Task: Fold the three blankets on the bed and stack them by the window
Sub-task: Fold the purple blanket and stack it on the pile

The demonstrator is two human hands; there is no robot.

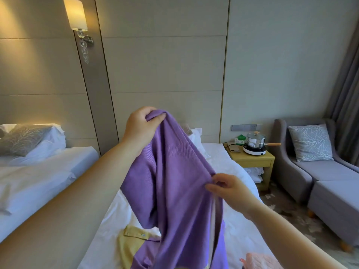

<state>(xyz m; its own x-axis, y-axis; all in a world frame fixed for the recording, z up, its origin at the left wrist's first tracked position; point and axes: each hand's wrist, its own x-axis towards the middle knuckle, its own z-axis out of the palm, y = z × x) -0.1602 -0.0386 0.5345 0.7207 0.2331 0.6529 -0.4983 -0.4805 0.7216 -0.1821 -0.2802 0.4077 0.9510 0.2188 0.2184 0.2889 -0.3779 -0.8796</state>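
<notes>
Purple blanket hangs above the bed; left hand and right hand both pinch it.

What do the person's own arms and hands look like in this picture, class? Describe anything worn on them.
Both arms are bare: no sleeve shows on either forearm as far as the frame reaches. The left hand and the right hand wear no gloves. No watch, bracelet or ring can be seen on the wrists or fingers. No markings show on either arm.
</notes>
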